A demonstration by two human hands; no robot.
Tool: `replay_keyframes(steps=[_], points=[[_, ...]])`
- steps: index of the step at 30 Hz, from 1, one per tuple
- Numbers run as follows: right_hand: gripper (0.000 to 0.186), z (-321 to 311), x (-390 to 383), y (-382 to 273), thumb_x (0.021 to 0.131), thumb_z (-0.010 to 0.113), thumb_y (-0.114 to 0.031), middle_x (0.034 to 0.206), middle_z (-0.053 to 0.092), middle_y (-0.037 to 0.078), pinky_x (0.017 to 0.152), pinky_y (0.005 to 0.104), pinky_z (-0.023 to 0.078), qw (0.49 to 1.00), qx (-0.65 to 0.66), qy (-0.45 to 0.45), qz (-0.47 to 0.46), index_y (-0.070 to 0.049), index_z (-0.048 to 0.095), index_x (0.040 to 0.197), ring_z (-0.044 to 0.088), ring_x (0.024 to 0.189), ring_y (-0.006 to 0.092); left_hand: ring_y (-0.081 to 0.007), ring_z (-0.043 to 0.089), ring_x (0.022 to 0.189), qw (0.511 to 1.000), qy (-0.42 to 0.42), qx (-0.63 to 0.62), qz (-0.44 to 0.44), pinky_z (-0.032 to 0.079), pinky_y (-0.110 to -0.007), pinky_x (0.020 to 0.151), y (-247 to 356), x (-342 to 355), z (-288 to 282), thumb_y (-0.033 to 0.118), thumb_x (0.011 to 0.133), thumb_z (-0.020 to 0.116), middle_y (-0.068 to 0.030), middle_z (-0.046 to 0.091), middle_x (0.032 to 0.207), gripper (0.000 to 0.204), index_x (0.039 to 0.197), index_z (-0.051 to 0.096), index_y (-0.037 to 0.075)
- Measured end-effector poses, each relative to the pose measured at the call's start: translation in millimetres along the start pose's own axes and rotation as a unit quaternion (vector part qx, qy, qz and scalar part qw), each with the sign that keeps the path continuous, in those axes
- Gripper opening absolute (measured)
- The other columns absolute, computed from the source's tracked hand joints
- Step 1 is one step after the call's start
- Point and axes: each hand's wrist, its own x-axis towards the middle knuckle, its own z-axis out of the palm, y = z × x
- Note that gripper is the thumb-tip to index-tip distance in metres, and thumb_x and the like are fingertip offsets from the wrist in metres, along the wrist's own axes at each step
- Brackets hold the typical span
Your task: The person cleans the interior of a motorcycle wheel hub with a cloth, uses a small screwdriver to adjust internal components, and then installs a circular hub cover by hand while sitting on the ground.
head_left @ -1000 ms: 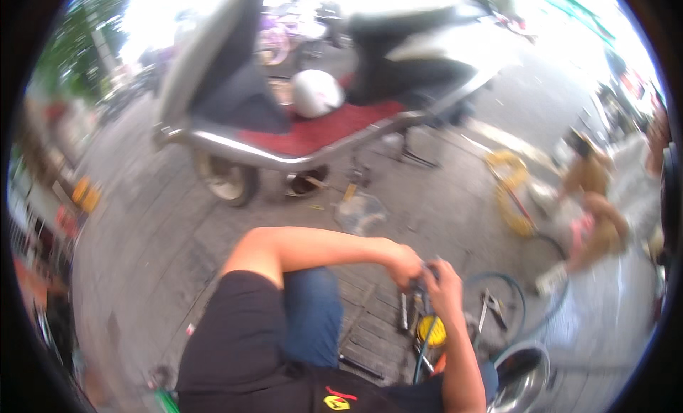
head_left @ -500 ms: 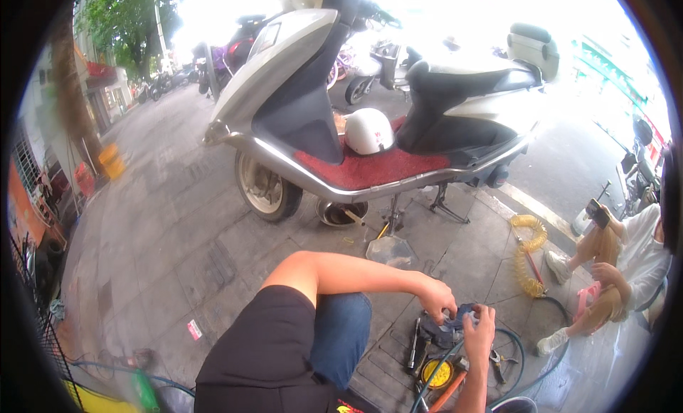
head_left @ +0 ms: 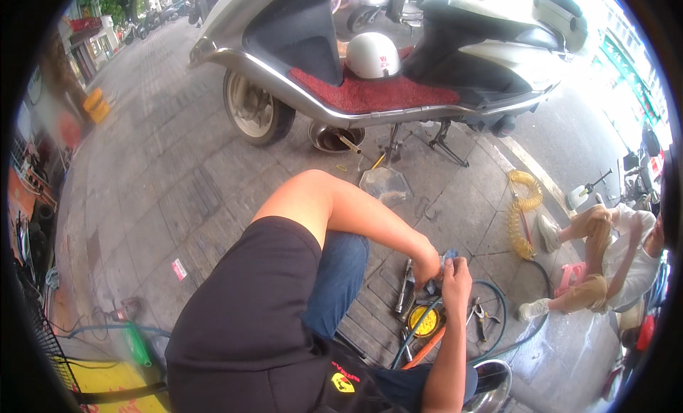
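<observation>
My left hand (head_left: 426,266) reaches down among the tools on the paving, its fingers curled and partly hidden. Close beside it, my right hand (head_left: 456,276) is closed, fingers bent toward the left hand. Between them shows a small blue-grey thing (head_left: 448,256), too covered to name. Just left of the hands lies a chrome ratchet-like tool (head_left: 404,286). Below them are a round yellow-faced object (head_left: 424,320) and a long orange handle (head_left: 425,349), partly behind my right forearm. Pliers (head_left: 484,322) lie to the right, inside a loop of teal hose (head_left: 504,308).
A scooter (head_left: 398,103) stands ahead, a white helmet (head_left: 373,55) on its red floor mat (head_left: 313,88). Beneath it sits a metal bowl (head_left: 329,138). A coiled yellow hose (head_left: 525,189) and a seated person (head_left: 626,253) are at right. A metal basin (head_left: 496,381) is near my knee.
My view has tilted down and the scene sits higher. My hands have come closer together, and the left reaches lower into the tools. The seated person's arms have moved.
</observation>
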Motion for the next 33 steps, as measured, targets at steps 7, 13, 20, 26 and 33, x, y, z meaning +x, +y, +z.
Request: replay_keyframes(steps=[7,13,20,26,33], points=[[0.029,6.0,0.3,-39.2,0.095,0.057,-0.026,0.085,0.065,0.021,0.074,0.0415,0.048,0.996,0.081,-0.027,0.016,0.002,0.056,0.095,0.064,0.081,0.0331,-0.0336,0.057,0.116,0.995,0.033,0.068,0.063,0.044,-0.043,0.099,-18.3,2.4,24.4,0.042,0.072,0.079,-0.0185,0.060,0.127,0.081,0.138,0.047,0.007],[0.033,15.8,4.0,-27.5,0.092,0.057,-0.033,0.097,0.060,0.024,0.079,0.0466,0.046,0.999,-0.015,-0.029,0.005,0.000,0.055,0.097,0.059,0.093,0.0407,-0.0292,0.062,0.105,0.992,0.005,0.109,0.058,0.048,-0.041,0.091,-25.3,-2.8,12.9,0.055,0.080,0.068,-0.0112,0.067,0.114,0.056,0.116,0.066,0.013],[0.039,1.0,-2.1,-25.8,0.093,0.057,-0.037,0.098,0.062,0.025,0.081,0.0439,0.047,0.993,0.094,-0.053,0.041,0.001,0.054,0.103,0.060,0.095,0.0397,-0.0324,0.055,0.118,0.986,-0.044,0.141,0.072,0.042,-0.042,0.102,-39.4,20.3,33.6,0.057,0.087,0.058,-0.0165,0.061,0.125,0.067,0.128,0.057,0.004],[0.040,13.8,-2.3,-20.0,0.093,0.055,-0.041,0.102,0.060,0.021,0.084,0.0448,0.046,0.999,0.038,0.003,0.025,-0.003,0.054,0.102,0.059,0.099,0.0382,-0.0326,0.050,0.124,0.974,0.024,0.181,0.132,0.039,-0.040,0.105,-92.3,51.7,75.6,0.059,0.086,0.056,-0.0180,0.056,0.133,0.070,0.128,0.056,0.003],[0.040,13.8,-10.1,-24.0,0.095,0.053,-0.041,0.099,0.060,0.022,0.081,0.0458,0.046,0.991,0.133,-0.002,0.001,-0.002,0.052,0.102,0.059,0.096,0.0403,-0.0376,0.037,0.134,0.973,-0.030,0.197,0.121,0.024,-0.043,0.114,-49.0,28.5,42.7,0.058,0.087,0.056,-0.0223,0.044,0.143,0.076,0.137,0.048,0.002]])
